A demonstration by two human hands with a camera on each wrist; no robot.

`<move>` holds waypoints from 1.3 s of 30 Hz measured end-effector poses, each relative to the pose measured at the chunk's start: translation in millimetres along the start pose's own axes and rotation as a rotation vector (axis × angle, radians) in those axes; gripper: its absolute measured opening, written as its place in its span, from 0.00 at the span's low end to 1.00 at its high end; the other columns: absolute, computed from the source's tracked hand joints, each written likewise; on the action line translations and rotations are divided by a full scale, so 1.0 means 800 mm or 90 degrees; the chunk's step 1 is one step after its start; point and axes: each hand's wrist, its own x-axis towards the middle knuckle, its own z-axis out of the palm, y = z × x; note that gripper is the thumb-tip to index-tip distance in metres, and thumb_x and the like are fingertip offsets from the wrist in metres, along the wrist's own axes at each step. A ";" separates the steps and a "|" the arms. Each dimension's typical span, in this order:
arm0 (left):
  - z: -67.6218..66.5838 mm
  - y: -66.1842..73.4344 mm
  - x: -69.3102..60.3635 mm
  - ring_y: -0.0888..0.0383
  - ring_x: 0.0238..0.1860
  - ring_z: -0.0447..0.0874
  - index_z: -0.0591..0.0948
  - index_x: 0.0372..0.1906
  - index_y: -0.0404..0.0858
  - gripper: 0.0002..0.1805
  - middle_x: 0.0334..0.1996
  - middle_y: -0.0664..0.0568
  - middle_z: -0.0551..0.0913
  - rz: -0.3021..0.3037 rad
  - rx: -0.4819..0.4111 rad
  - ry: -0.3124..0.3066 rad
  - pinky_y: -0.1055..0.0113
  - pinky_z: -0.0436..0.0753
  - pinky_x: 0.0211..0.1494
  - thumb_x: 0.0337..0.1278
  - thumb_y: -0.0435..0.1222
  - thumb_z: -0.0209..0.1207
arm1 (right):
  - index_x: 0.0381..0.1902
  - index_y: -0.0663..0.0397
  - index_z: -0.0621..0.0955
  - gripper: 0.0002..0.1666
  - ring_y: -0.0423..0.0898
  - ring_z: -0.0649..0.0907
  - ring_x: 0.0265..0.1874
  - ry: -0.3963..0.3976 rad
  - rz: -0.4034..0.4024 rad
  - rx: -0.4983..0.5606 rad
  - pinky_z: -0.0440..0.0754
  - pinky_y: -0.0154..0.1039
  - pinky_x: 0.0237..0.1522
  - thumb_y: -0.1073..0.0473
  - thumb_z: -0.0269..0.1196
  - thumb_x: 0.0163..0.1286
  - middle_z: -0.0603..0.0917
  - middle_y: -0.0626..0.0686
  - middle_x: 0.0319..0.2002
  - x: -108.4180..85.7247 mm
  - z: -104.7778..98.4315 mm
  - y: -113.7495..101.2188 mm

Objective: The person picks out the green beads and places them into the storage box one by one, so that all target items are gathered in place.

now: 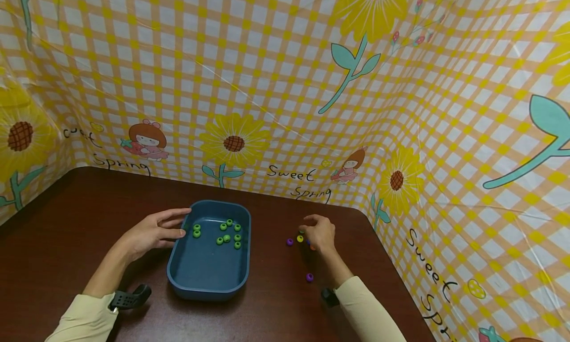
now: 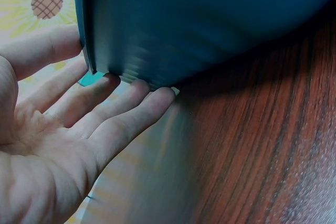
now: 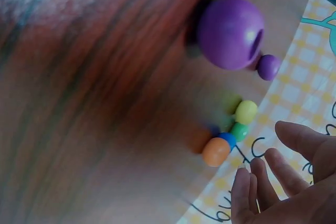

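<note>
In the head view, a blue rectangular bin [image 1: 208, 284] with rounded corners holds several green beads [image 1: 226, 238], grouped toward its far half. My left hand [image 1: 149, 237] rests its fingertips against the bin's left side; the left wrist view has these fingers fairly straight along the outer wall. To the bin's right, my right hand [image 1: 321, 233] hovers over a small group of loose beads. Under or near its fingers are a yellow bead [image 3: 246, 112], a green bead [image 3: 239, 132], a blue bead [image 3: 227, 139] and an orange bead [image 3: 216, 152]. Nothing shows between its fingers.
One purple bead [image 1: 290, 242] lies left of the group, another purple bead [image 1: 309, 277] nearer the front. The dark wooden table [image 1: 276, 302] meets a checked sunflower cloth [image 1: 267, 84] that hangs at the back and sides.
</note>
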 end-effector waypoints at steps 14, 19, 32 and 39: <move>0.001 0.001 -0.001 0.35 0.65 0.77 0.59 0.79 0.35 0.38 0.74 0.29 0.63 -0.003 0.002 0.003 0.50 0.85 0.58 0.68 0.34 0.62 | 0.51 0.59 0.87 0.17 0.46 0.79 0.13 -0.010 0.033 0.018 0.80 0.35 0.15 0.63 0.68 0.64 0.86 0.68 0.52 0.010 0.006 0.019; 0.001 0.001 -0.001 0.35 0.66 0.77 0.60 0.79 0.35 0.38 0.74 0.29 0.63 -0.001 0.004 0.004 0.50 0.85 0.58 0.68 0.34 0.62 | 0.50 0.57 0.88 0.16 0.44 0.78 0.15 -0.017 0.034 0.011 0.79 0.34 0.16 0.66 0.67 0.62 0.85 0.67 0.53 0.011 0.005 0.021; 0.000 0.000 -0.001 0.35 0.67 0.75 0.60 0.79 0.36 0.38 0.74 0.29 0.63 0.000 0.004 0.005 0.50 0.85 0.58 0.68 0.34 0.62 | 0.47 0.57 0.89 0.16 0.54 0.76 0.37 -0.037 0.036 0.000 0.74 0.34 0.20 0.67 0.66 0.62 0.85 0.64 0.56 0.017 0.010 0.023; -0.001 -0.001 0.000 0.36 0.66 0.77 0.60 0.79 0.36 0.38 0.74 0.29 0.64 0.003 0.003 0.003 0.50 0.85 0.58 0.68 0.34 0.62 | 0.47 0.55 0.90 0.16 0.44 0.71 0.21 -0.048 0.041 -0.004 0.71 0.34 0.18 0.67 0.65 0.60 0.85 0.64 0.56 0.022 0.012 0.026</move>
